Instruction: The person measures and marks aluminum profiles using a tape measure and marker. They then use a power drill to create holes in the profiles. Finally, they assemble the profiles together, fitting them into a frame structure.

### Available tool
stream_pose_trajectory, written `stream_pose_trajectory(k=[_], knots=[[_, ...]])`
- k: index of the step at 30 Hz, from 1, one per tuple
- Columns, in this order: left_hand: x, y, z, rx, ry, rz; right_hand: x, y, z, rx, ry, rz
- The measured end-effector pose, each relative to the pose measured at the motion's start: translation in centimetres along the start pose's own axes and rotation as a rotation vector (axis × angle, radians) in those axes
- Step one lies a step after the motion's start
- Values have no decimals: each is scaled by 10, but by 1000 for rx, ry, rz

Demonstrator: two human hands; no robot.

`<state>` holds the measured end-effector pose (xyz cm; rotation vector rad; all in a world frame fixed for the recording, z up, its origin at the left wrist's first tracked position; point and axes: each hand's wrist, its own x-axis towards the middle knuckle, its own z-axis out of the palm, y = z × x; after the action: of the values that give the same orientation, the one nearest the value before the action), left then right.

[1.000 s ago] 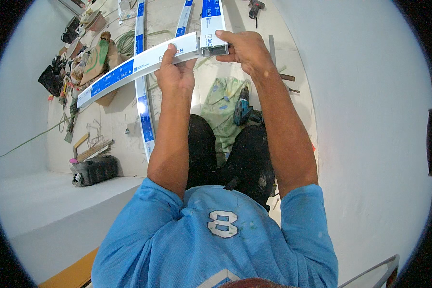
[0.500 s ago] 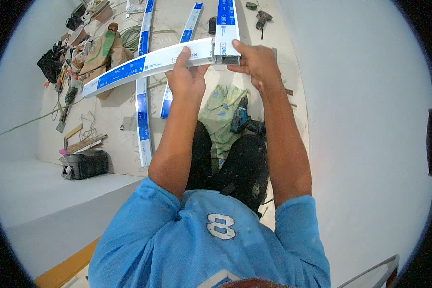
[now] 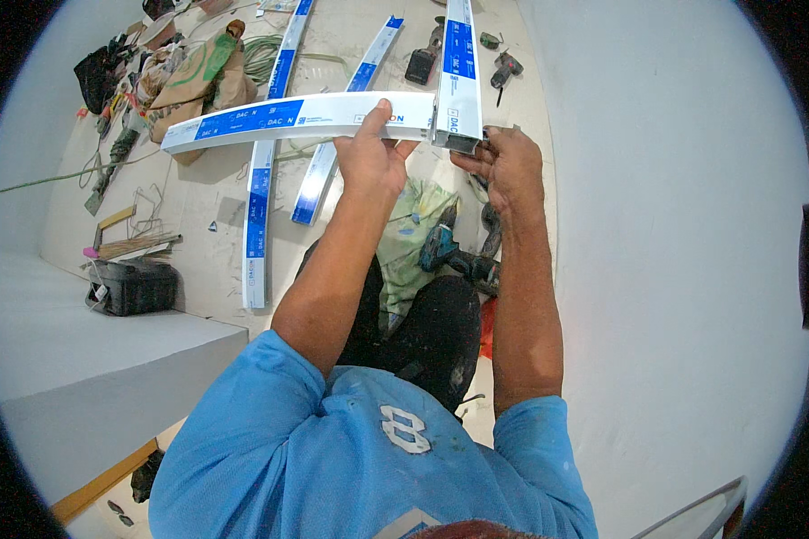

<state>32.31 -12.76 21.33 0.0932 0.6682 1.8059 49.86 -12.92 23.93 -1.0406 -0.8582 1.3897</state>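
Note:
A long white metal profile (image 3: 333,111) with blue printed film runs crosswise in front of me. My left hand (image 3: 373,166) grips it near its right end, thumb on top and fingers beneath. That end meets a second white-and-blue profile (image 3: 463,90), which stretches away from me, and the two form a corner. At the open, hollow near end of the second profile is my right hand (image 3: 512,169). Its fingers are curled in a pinch beside the corner; what sits between them is too small to make out.
Two more film-covered profiles, one long (image 3: 257,207) and one short (image 3: 310,184), lie on the floor. A blue-and-black drill (image 3: 442,244) rests by a green cloth (image 3: 413,220) near my knees. More power tools (image 3: 505,68) lie ahead. A black toolbox (image 3: 133,286) stands left; a white wall (image 3: 665,225) rises right.
The joined profiles have shifted right and slightly nearer in the view. My right hand's thumb has come off the second profile's top face, and the fingers have curled beside its end.

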Motion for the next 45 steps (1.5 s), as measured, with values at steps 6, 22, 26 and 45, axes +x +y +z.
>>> stream_pose_trajectory(k=[6, 22, 26, 45], knots=[[-1, -2, 3, 37, 65, 37, 9, 2, -3, -72, 14, 46], [-3, -6, 2, 198, 77, 123, 13, 3, -6, -66, -10, 20], [3, -4, -2, 255, 63, 121, 20, 12, -11, -20, -43, -24], [0, 7, 6, 203, 91, 0, 17, 9, -13, -28, -126, -20]])
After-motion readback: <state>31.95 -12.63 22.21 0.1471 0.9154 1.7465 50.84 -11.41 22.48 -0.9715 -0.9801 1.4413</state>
